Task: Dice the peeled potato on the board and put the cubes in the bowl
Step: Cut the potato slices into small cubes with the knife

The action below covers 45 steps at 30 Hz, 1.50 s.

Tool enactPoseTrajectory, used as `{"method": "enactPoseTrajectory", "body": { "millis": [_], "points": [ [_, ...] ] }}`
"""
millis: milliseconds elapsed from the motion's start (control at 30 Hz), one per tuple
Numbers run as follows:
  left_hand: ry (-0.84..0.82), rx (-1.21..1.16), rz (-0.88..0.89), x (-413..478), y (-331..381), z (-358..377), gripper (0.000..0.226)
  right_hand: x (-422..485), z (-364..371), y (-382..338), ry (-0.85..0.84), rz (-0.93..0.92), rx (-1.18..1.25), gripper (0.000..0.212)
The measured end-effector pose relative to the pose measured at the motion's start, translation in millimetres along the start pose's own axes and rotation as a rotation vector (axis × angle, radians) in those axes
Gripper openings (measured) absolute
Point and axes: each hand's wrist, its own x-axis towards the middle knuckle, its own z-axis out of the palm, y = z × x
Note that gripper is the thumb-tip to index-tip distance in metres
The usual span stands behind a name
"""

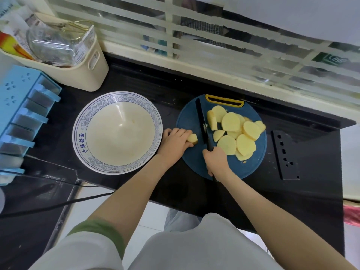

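Gripping slim black knife point(201, 121), holding blocky potato stub point(192, 138).

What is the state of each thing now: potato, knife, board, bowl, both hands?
Cutting board: flat on the counter.
Potato end piece: held by left hand on the cutting board.
Potato slices: cut, piled on the cutting board, not diced.
Knife: gripped by right hand, blade between piece and slices.
Bowl: upright, no cubes inside.
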Motion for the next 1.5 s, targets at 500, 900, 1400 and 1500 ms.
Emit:
{"method": "enactPoseTrajectory", "body": {
  "millis": [500,900,1400,1500],
  "points": [
    [0.003,-0.087,-0.006,4.9,-5.7,1.4,0.035,-27.8,-2.7,-6.7,-0.029,-0.097,0.036,0.028],
    [0.071,-0.081,0.052,3.5,-6.3,-1.7,0.017,-29.0,8.5,-5.8,0.005,-0.104,-0.088,0.030],
    [0.033,-0.197,0.017,3.9,-5.9,1.4,0.019,-9.2,15.3,8.3,-0.004,0.030,-0.137,0.029],
    [0.027,-0.196,0.017,4.7,-5.1,1.4,0.021,-8.6,7.6,5.6,-0.055,0.061,-0.073,0.026]
  ]
}}
